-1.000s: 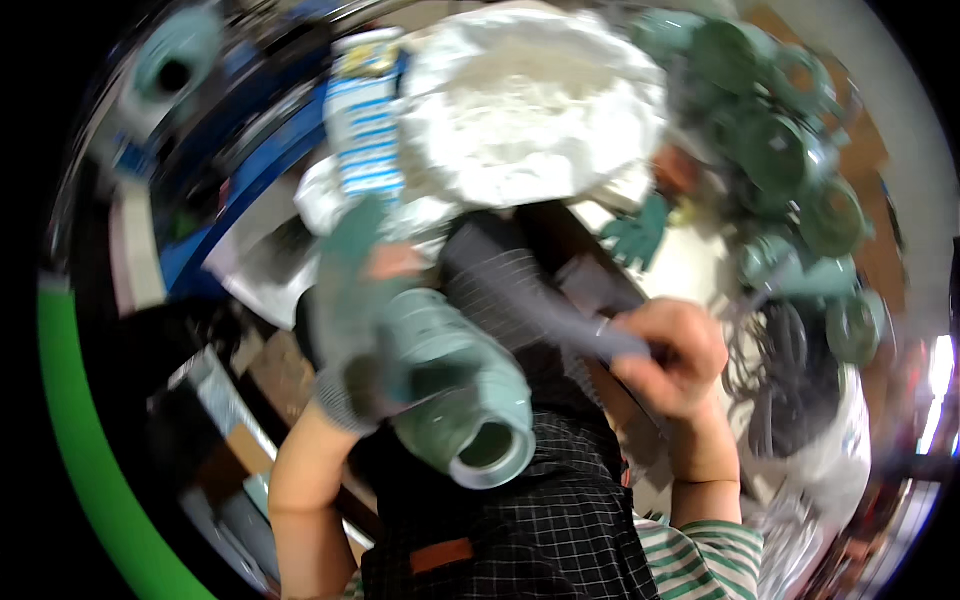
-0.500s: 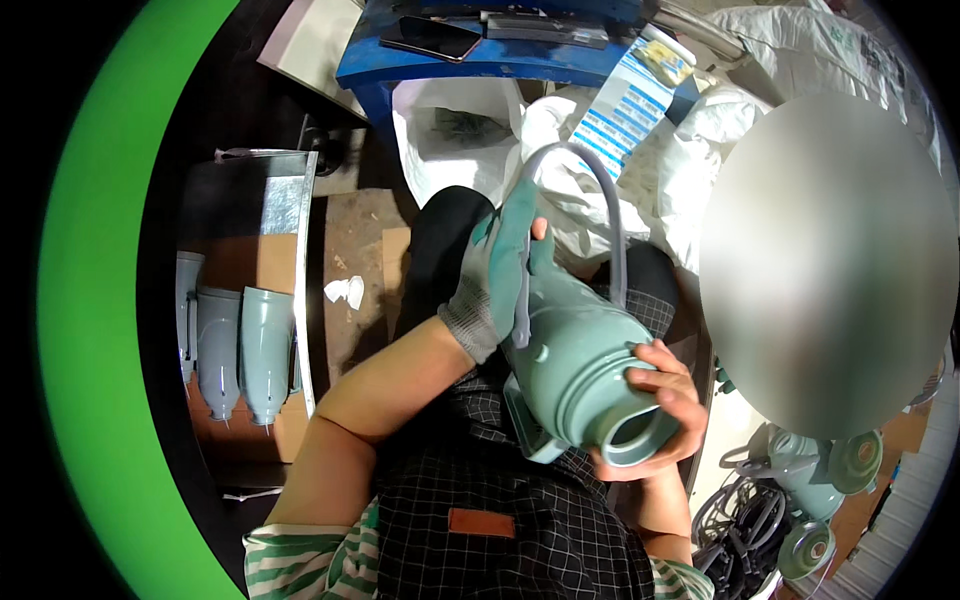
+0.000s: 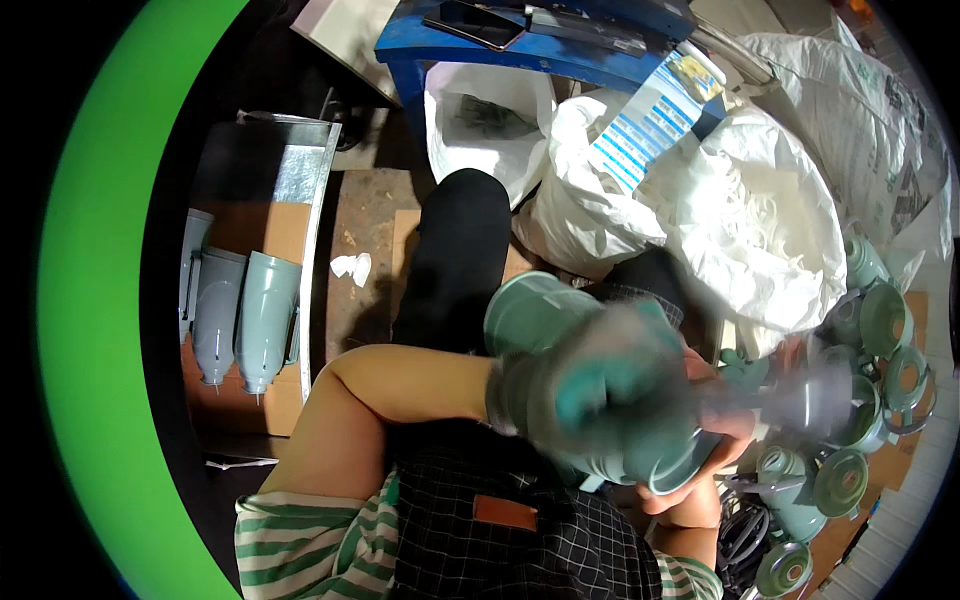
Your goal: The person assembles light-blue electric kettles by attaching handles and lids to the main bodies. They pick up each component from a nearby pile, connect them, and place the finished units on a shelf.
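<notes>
You were working on the green plastic housing (image 3: 530, 308): right hand (image 3: 735, 428) gripped its four-o'clock rim; gloved left hand (image 3: 610, 390) blurred, fingers unclear. Next move likely called for steady support.

From my station I saw the housing (image 3: 537, 314) before the apron (image 3: 580, 550); three shells (image 3: 266, 320) in the tray (image 3: 322, 230) leftward; cables (image 3: 742, 532) rightward; a smartphone (image 3: 474, 24) on the bench (image 3: 430, 48) beyond.
</notes>
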The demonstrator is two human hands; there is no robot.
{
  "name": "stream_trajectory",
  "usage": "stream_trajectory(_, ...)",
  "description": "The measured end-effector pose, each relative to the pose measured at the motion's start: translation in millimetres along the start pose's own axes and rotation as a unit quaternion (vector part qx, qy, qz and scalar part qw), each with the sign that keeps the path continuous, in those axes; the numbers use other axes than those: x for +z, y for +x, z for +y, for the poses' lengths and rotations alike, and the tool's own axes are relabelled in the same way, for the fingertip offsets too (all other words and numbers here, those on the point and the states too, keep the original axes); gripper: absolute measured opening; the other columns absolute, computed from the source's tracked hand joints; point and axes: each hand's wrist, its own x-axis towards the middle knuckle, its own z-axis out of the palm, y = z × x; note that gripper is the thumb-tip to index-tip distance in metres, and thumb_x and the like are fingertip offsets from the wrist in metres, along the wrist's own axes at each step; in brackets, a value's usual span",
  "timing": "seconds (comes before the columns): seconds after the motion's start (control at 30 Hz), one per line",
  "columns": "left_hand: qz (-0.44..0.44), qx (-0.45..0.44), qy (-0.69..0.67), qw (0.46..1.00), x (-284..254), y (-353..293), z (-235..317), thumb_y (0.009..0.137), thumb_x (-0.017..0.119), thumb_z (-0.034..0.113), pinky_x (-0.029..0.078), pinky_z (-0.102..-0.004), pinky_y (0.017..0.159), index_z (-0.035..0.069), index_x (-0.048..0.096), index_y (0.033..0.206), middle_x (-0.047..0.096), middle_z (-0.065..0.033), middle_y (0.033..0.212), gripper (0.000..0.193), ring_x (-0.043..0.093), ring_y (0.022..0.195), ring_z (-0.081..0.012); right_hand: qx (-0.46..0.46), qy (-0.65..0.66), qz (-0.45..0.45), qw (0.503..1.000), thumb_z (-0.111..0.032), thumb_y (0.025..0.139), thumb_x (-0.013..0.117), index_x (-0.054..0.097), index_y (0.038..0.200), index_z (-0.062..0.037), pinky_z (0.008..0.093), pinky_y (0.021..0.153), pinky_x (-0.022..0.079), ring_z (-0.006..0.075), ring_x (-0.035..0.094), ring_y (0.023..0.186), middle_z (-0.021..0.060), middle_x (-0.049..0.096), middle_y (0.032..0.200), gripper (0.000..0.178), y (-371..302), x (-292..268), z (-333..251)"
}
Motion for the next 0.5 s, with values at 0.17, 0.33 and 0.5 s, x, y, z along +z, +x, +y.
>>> stream_trajectory(0.17,-0.092,0.172,0.176,0.965,-18.1,20.7,18.1,0.080,0.083,0.044,0.055,-0.0446,0.089,0.009,0.066,0.120,0.066,-0.0091,0.117,0.056,0.066,0.090,-0.0274,0.033,0.017,-0.003,0.999,-0.042,0.057,0.100,0.053,0.129,-0.0110,0.0619,0.112,0.041,0.0414,0.065,0.117,0.0162,0.070,0.107,0.092,17.2,5.9,-2.6)
stream_trajectory(0.33,0.260,-0.231,-0.262,0.900,-31.9,22.2,29.1,0.101,0.067,0.038,0.052,-0.0267,0.072,0.007,0.059,0.093,0.061,-0.0034,0.087,0.033,0.061,0.080,-0.0208,-0.014,0.290,0.209,0.934,-0.035,0.072,0.094,0.040,0.148,-0.0121,0.0381,0.094,0.051,0.0232,0.058,0.105,0.0125,0.054,0.124,0.095,53.6,30.0,-17.2)
stream_trajectory(0.5,0.357,-0.233,-0.220,0.877,-39.1,-0.3,22.8,0.109,0.048,0.047,0.036,-0.0328,0.068,0.018,0.040,0.065,0.033,0.0040,0.061,0.054,0.039,0.059,-0.0141,0.142,0.294,0.296,0.898,-0.023,0.083,0.083,0.031,0.160,-0.0115,0.0220,0.061,0.045,0.0134,0.053,0.083,0.0125,0.050,0.130,0.094,61.3,21.3,16.3)
